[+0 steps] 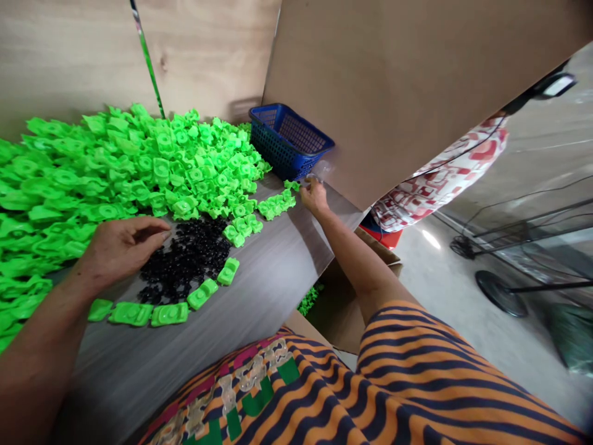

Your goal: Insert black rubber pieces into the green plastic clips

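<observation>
My left hand [123, 247] is over the left edge of a heap of small black parts [185, 259], thumb and fingertips pinched together. Whatever may be between them is too small to make out. My right hand [315, 196] reaches to the foot of a blue basket [291, 145], its fingers curled in. A small green plastic piece [291, 185] lies right by those fingertips, at the end of a cluster of similar pieces [277, 204]. Something clear and blurred [323, 168] shows just behind the hand. Several green car-shaped pieces [170, 313] curve in a row around the black heap.
A large mound of bright green pieces [111, 167] covers the table's back and left. Boards [370, 80] wall the table in. Below its right edge stands a cardboard box [343, 303] with green pieces inside. A black round stand base [500, 293] is on the floor.
</observation>
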A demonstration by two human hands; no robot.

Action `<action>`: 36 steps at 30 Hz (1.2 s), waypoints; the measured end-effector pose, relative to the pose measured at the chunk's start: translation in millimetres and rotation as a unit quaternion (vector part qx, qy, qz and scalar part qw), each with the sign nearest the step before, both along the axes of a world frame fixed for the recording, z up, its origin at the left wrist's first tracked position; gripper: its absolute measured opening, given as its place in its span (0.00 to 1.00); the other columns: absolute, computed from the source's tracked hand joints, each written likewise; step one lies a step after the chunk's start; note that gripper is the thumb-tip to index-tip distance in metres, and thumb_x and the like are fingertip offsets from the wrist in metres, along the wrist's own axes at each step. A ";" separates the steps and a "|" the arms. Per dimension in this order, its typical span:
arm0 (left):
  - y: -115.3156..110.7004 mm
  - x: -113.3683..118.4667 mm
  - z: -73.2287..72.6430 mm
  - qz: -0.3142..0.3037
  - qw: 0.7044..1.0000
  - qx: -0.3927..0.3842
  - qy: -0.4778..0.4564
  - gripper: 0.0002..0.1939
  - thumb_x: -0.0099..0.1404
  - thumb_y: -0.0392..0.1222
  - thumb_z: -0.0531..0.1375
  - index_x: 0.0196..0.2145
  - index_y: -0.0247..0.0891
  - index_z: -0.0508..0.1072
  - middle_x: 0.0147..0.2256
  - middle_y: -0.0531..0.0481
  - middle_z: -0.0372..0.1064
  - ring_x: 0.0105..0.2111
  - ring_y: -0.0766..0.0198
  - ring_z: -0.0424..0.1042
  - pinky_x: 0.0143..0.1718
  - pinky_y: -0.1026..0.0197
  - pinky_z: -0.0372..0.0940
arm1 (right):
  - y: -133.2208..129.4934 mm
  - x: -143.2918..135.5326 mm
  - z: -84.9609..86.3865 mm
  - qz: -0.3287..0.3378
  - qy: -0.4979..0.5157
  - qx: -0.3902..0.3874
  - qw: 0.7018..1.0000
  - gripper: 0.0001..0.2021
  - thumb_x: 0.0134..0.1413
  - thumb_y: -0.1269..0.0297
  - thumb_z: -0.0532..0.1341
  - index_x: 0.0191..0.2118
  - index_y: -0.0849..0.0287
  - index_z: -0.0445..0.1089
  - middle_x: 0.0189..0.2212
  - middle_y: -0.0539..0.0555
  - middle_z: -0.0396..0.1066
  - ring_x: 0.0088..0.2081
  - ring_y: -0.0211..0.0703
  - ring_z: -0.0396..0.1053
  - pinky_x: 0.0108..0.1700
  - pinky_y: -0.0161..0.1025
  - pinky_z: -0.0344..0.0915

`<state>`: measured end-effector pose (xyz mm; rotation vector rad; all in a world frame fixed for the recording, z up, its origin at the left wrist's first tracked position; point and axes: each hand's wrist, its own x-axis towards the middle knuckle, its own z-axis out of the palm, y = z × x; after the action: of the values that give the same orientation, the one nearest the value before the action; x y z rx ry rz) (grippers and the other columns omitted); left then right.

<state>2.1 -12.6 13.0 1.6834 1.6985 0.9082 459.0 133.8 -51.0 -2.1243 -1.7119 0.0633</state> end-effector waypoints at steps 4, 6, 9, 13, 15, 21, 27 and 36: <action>-0.1 -0.9 -1.1 -0.005 1.000 -0.012 0.000 0.24 0.48 0.59 0.61 0.35 0.40 0.84 0.35 0.44 0.84 0.34 0.55 0.81 0.39 0.57 0.73 | 23.3 1.4 -0.1 0.010 0.017 0.007 1.000 0.26 0.51 0.73 0.59 0.58 0.64 0.73 0.54 0.68 0.77 0.51 0.54 0.75 0.57 0.49 0.72; 0.3 -2.2 -1.2 -0.009 1.000 -0.006 0.005 0.24 0.49 0.59 0.61 0.35 0.41 0.85 0.35 0.44 0.85 0.35 0.54 0.81 0.40 0.56 0.73 | 28.5 0.5 -1.2 0.020 0.018 0.007 1.000 0.22 0.51 0.73 0.60 0.53 0.63 0.76 0.50 0.66 0.79 0.50 0.53 0.76 0.56 0.48 0.71; 1.2 -3.4 -0.5 -0.010 1.000 -0.001 0.008 0.24 0.49 0.59 0.61 0.35 0.40 0.85 0.36 0.44 0.85 0.35 0.54 0.81 0.40 0.56 0.72 | 24.7 2.4 -2.1 0.024 0.021 0.017 0.999 0.17 0.53 0.70 0.59 0.48 0.62 0.78 0.42 0.62 0.80 0.45 0.52 0.76 0.53 0.48 0.72; 2.2 -3.9 -0.5 -0.010 1.000 -0.002 0.011 0.25 0.49 0.59 0.61 0.36 0.39 0.85 0.35 0.44 0.84 0.34 0.56 0.81 0.40 0.57 0.72 | 4.4 6.8 1.9 -0.023 0.083 0.008 0.996 0.15 0.58 0.64 0.60 0.47 0.63 0.79 0.30 0.58 0.77 0.35 0.49 0.75 0.43 0.45 0.74; 2.2 -3.6 -1.0 -0.016 1.000 -0.004 0.008 0.25 0.49 0.59 0.60 0.36 0.39 0.85 0.35 0.44 0.84 0.34 0.56 0.80 0.40 0.57 0.72 | -5.7 5.4 5.8 -0.059 0.121 -0.031 0.990 0.15 0.61 0.63 0.60 0.48 0.64 0.79 0.26 0.56 0.75 0.30 0.47 0.74 0.38 0.43 0.74; 0.7 -0.7 -0.1 -0.031 0.999 -0.012 -0.002 0.24 0.49 0.59 0.61 0.35 0.40 0.85 0.32 0.46 0.83 0.32 0.56 0.79 0.39 0.56 0.70 | -15.1 -6.8 19.8 -0.058 0.096 -0.090 0.990 0.15 0.65 0.65 0.58 0.48 0.65 0.79 0.27 0.58 0.78 0.29 0.46 0.76 0.36 0.39 0.73; 4.1 -4.0 -2.0 -0.009 1.000 -0.007 -0.009 0.23 0.48 0.59 0.61 0.34 0.42 0.85 0.33 0.46 0.84 0.32 0.55 0.78 0.39 0.54 0.68 | -15.7 -16.3 38.4 -0.053 0.003 -0.088 0.995 0.16 0.68 0.64 0.55 0.46 0.65 0.80 0.45 0.70 0.81 0.49 0.57 0.78 0.52 0.45 0.70; 1.4 2.2 2.7 0.003 1.000 -0.007 -0.017 0.23 0.45 0.60 0.62 0.31 0.42 0.85 0.31 0.46 0.83 0.31 0.54 0.78 0.37 0.54 0.67 | -36.9 -102.0 35.2 0.366 -0.101 0.016 0.925 0.15 0.62 0.68 0.58 0.49 0.61 0.78 0.47 0.65 0.75 0.51 0.57 0.66 0.55 0.50 0.63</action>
<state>4.3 -11.2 15.8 1.6462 1.6845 0.9207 357.0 96.9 -15.8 -1.3896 -2.5208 0.0263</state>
